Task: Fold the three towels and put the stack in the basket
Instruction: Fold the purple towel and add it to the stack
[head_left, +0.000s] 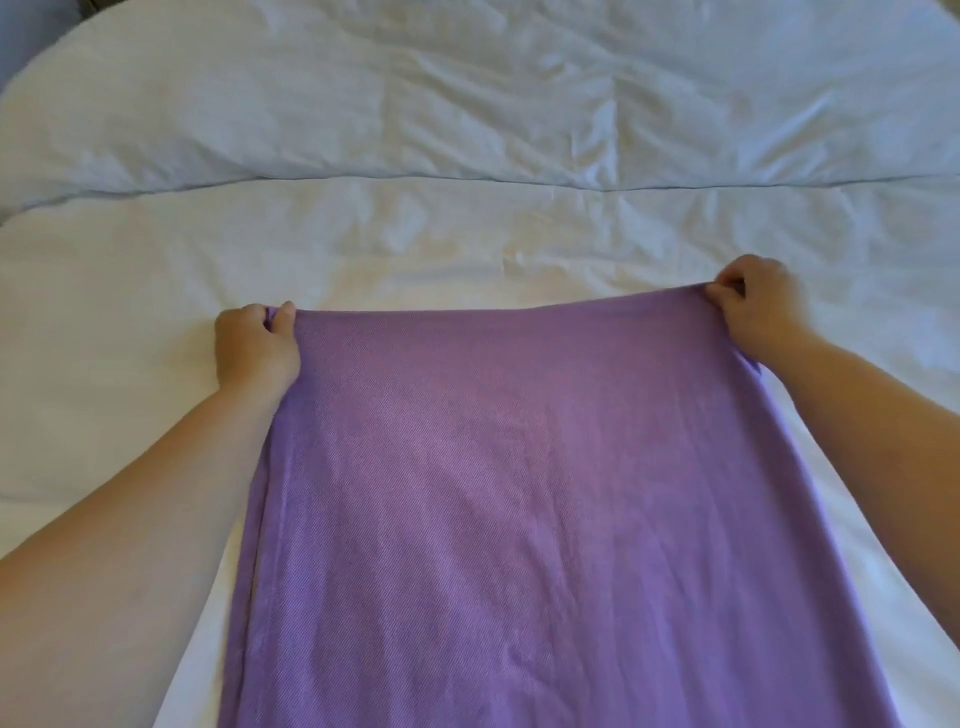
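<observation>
Left hand, right hand pinch far corners of purple twill-weave towel; stretched taut over rumpled white bedsheet.

Soft even daylight, wide-angle edge bowing

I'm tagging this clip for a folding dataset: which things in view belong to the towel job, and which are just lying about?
Job: purple towel, gripped at its far corners by the left hand and right hand.
Just there: white sheet, rumpled duvet.
</observation>
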